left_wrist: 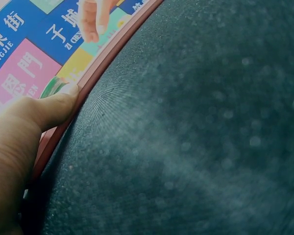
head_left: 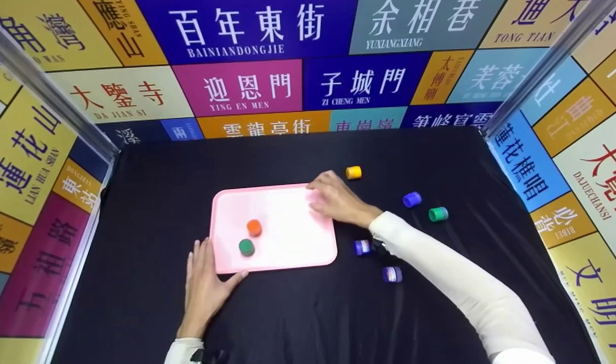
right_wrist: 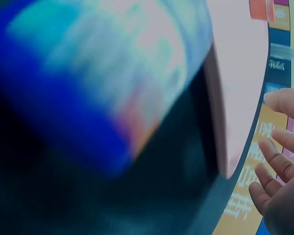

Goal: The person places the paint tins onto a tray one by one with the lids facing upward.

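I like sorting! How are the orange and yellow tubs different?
The orange tub is on the pink tray; the yellow tub is off it, on the black cloth. The yellow tub is close to the right hand; the orange tub is farther from it. Both look rounded.

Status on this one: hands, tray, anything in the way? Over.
Left hand against pink tray, near-left corner. Right hand over far-right corner, nothing held. Orange jar, green jar on tray. Possible snag: dark-blue jar close to right sleeve.
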The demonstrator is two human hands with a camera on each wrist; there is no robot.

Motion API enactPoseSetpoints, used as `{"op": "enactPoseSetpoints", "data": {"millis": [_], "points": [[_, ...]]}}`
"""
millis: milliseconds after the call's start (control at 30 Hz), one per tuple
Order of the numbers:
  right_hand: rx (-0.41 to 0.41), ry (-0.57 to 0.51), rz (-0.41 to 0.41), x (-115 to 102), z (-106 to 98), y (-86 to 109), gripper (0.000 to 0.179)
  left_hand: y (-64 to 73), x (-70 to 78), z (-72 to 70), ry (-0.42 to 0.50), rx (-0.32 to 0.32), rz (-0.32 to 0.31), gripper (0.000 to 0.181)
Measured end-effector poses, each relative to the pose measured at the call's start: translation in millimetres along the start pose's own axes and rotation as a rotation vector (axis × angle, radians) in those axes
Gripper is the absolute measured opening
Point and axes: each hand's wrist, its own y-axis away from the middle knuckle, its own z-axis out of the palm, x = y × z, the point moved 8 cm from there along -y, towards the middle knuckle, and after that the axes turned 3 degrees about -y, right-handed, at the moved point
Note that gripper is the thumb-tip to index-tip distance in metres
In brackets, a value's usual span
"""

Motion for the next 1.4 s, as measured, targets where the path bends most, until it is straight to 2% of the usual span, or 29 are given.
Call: {"op": "enactPoseSetpoints", "data": {"millis": [300, 700, 1100, 1400], "points": [[0.046, 0.065, 0.107, 27.9, -21.3, 6.1, 0.039, -1.0, -1.0, 0.2, 0.004, 0.003, -0.003, 0.126], [0.147, 0.123, 0.151, 60.9, -49.2, 15.4, 0.043, -1.6, -0.5, 0.5, 0.007, 0.009, -0.001, 0.126], [0.134, 0.124, 0.326, 98.5, -58.9, 24.2, 0.054, -1.9, 1.5, -0.4, 0.015, 0.031, 0.011, 0.126], [0.153, 0.122, 0.299, 105.1, -58.9, 29.0, 0.048, -0.8, 1.0, 0.3, 0.006, 0.026, 0.014, 0.125]]}}
